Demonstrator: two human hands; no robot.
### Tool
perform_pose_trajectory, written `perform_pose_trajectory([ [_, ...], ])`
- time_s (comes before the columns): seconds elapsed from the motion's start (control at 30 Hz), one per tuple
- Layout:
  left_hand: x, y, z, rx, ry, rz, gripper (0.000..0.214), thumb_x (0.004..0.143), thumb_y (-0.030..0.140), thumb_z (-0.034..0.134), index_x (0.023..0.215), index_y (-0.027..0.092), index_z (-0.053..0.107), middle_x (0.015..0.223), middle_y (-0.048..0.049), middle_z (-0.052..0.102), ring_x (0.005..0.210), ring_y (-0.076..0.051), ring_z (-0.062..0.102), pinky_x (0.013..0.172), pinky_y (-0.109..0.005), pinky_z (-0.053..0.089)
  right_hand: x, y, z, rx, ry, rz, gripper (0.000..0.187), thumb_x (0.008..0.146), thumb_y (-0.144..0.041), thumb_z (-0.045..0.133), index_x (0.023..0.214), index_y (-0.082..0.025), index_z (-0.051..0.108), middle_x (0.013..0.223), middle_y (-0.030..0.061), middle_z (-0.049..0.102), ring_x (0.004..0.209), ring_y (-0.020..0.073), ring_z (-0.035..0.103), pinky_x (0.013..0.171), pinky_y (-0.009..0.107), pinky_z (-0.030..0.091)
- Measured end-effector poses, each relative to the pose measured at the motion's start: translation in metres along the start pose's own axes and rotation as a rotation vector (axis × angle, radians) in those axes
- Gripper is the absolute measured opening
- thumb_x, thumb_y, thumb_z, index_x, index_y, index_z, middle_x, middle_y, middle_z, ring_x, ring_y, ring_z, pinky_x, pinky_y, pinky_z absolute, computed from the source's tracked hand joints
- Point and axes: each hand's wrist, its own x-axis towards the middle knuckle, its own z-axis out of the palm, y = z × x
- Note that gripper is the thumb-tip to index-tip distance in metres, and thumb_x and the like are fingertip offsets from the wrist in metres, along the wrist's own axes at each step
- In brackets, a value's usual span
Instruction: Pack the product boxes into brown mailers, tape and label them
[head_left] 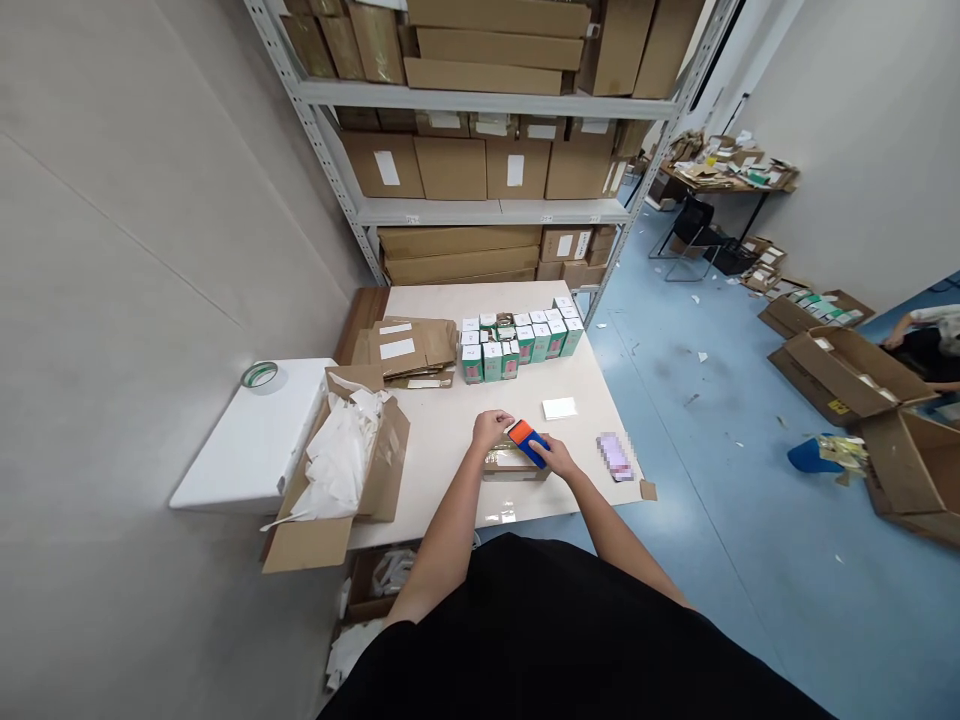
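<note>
A blue and orange tape dispenser [529,442] is gripped in my right hand [557,456], held at a slant above a small cardboard box [517,462]. Shiny clear tape shows on the top of that box, which lies near the table's front edge. My left hand [491,428] is at the orange end of the dispenser, fingers pinched together. What is between those fingers is too small to make out. Right of the hands lies a small white card or box [559,408], and farther right a blurred purple item [616,456].
Several green-and-white boxes [491,362] stand in rows at the back of the table [450,440]. Flattened cardboard [405,350] is stacked at back left. An open carton of white paper [341,450] stands left, beside a tape roll [259,374]. A shelf rack [495,212] stands behind.
</note>
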Motion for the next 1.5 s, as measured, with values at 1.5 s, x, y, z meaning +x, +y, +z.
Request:
perform_pose_trajectory([
  [1.5,-0.039,-0.144,0.033,-0.206,0.104,-0.664,0.036,0.090,0.032,0.065,0.119,0.012,0.072,0.105,-0.0136,0.079,0.089,-0.020,0.076,0.075,-0.028,0.059,0.036,-0.013,-0.020,-0.603,-0.167,0.061,0.050,0.085,-0.071,0.067,0.097,-0.024,0.079,0.092,0.0080,0.079,0.086,0.0251,0.070,0.071,0.028,0.041],
])
